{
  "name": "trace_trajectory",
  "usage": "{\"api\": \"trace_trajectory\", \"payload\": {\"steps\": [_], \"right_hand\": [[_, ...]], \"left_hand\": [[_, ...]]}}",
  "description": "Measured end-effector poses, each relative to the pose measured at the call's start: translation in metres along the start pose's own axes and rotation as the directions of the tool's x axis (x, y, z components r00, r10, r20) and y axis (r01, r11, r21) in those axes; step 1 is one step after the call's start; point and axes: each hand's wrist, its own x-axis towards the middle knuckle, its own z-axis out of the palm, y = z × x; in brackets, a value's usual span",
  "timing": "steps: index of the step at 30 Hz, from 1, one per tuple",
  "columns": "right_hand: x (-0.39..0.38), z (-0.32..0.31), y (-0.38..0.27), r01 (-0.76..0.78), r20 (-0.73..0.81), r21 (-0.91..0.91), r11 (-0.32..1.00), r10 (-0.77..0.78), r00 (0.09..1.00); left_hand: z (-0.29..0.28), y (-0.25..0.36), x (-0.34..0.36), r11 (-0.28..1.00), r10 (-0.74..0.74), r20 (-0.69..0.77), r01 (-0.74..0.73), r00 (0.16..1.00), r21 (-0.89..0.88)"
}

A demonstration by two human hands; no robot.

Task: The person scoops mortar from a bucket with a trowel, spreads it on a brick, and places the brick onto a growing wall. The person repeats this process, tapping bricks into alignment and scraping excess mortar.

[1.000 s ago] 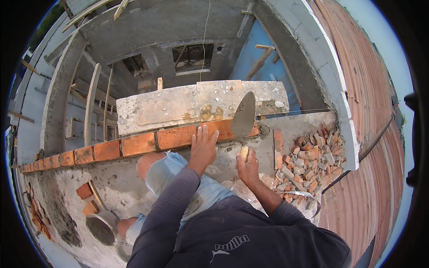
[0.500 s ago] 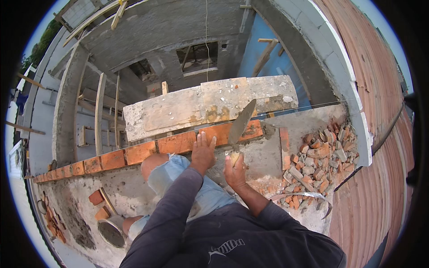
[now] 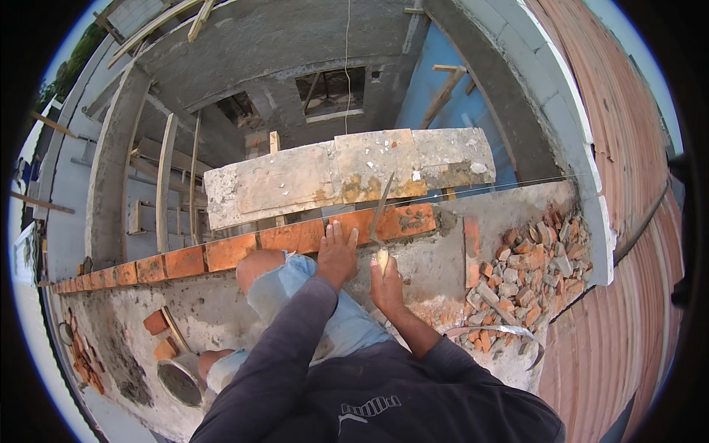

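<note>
A row of orange bricks [image 3: 229, 252] runs along the wall edge, curving away to the left. My left hand [image 3: 337, 258] lies on one of the right-hand bricks, fingers stretched out and a little spread. A trowel [image 3: 382, 210] stands over the row, its blade seen nearly edge-on and pointing up and away. My right hand [image 3: 386, 286] is closed round the trowel's pale handle, just right of my left hand. A thin taut string [image 3: 517, 183] follows the far side of the bricks. Grey mortar [image 3: 447, 221] sits past the last brick on the right.
Mortar-stained boards [image 3: 295, 181] lie beyond the row, above a deep room. Broken brick rubble [image 3: 528, 269] is heaped at right, beside a narrow upright-lying brick [image 3: 471, 251]. A bucket [image 3: 181, 380] and loose bricks [image 3: 156, 323] are at lower left. Corrugated roofing [image 3: 620, 310] borders the right.
The trowel has turned in my right hand from showing its broad face to nearly edge-on, its tip shifting left. My left hand stays on the same brick.
</note>
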Motion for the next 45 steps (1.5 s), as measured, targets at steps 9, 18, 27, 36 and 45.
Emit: {"api": "trace_trajectory", "payload": {"steps": [9, 18, 27, 36, 45], "right_hand": [[-0.005, 0.006, 0.002, -0.01, 0.012, -0.088, 0.996, 0.011, 1.0], [0.001, 0.004, 0.007, -0.2, 0.092, -0.131, 0.971, 0.212, 0.973], [0.005, -0.013, -0.014, 0.025, 0.135, -0.301, 0.953, 0.017, 0.991], [0.029, -0.088, -0.002, -0.019, 0.102, -0.711, 0.702, 0.131, 0.986], [-0.006, -0.055, -0.018, 0.062, -0.043, 0.231, 0.971, -0.054, 0.998]], "left_hand": [[-0.008, -0.001, -0.003, 0.999, -0.024, 0.107, 0.027, 0.994, -0.026], [-0.004, -0.006, -0.007, 0.992, -0.022, 0.084, 0.032, 0.996, -0.121], [0.015, -0.009, 0.0, 0.995, -0.022, -0.061, 0.016, 0.998, -0.1], [0.005, -0.012, -0.004, 0.995, -0.027, 0.033, 0.03, 0.999, -0.091], [0.023, -0.012, 0.003, 0.996, -0.049, -0.025, 0.047, 0.998, -0.079]]}}
